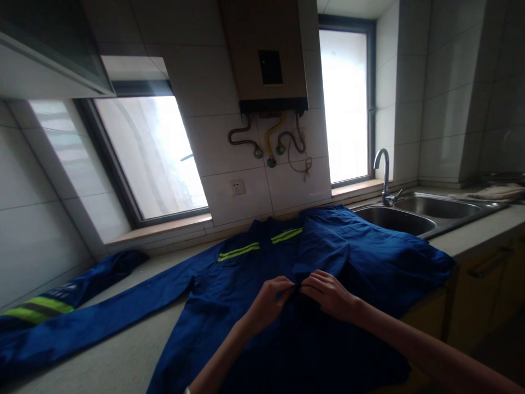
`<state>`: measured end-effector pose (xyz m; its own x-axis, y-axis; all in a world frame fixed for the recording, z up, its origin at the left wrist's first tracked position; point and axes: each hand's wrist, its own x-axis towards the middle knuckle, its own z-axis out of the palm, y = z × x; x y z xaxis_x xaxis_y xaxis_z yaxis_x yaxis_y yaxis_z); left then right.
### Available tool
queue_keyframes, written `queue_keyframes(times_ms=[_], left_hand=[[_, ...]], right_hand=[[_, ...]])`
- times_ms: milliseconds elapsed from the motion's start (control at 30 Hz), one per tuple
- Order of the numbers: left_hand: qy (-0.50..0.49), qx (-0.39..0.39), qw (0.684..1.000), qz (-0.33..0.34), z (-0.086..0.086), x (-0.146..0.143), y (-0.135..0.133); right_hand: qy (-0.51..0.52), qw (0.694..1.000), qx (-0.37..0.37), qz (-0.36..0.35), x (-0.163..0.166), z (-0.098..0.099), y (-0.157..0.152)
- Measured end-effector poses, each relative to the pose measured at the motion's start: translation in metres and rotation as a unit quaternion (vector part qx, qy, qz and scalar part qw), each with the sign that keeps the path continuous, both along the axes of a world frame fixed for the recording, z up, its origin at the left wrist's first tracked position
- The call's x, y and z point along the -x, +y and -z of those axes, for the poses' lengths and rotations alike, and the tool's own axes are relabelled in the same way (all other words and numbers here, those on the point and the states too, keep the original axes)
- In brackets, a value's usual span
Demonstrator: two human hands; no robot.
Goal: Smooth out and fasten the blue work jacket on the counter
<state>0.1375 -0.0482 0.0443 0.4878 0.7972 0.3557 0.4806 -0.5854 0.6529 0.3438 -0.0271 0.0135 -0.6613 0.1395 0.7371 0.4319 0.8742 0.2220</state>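
Observation:
A blue work jacket (229, 284) with yellow-green reflective stripes lies spread flat on the kitchen counter (123, 355). One sleeve (82, 312) stretches out to the left along the counter. My left hand (268, 301) and my right hand (328, 293) meet at the middle of the jacket's front, both pinching the fabric at the front opening. The fingertips of the two hands nearly touch each other.
A double steel sink (414, 216) with a curved tap (383, 172) sits at the right end of the counter. Two windows and a wall-mounted water heater (270, 54) are behind. A cloth (498, 191) lies beyond the sink.

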Motion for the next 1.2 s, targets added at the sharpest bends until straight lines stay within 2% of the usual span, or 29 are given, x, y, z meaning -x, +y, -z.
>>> queue_keyframes(times_ms=[333,633,900,1200], left_hand=[[0.048,-0.007,0.998,0.042,-0.010,0.004,-0.005],[0.109,-0.040,0.992,0.049,-0.015,0.005,-0.009],[0.154,-0.063,0.985,0.050,-0.019,0.004,-0.014],[0.144,-0.062,0.987,0.047,-0.022,0.003,-0.016]], right_hand=[[-0.013,0.999,0.049,0.002,0.001,0.003,-0.002],[-0.016,0.998,0.056,0.000,0.001,0.003,-0.002],[-0.015,0.995,0.101,-0.003,0.000,0.006,-0.003],[0.005,0.995,0.099,-0.007,-0.003,0.009,-0.002]])
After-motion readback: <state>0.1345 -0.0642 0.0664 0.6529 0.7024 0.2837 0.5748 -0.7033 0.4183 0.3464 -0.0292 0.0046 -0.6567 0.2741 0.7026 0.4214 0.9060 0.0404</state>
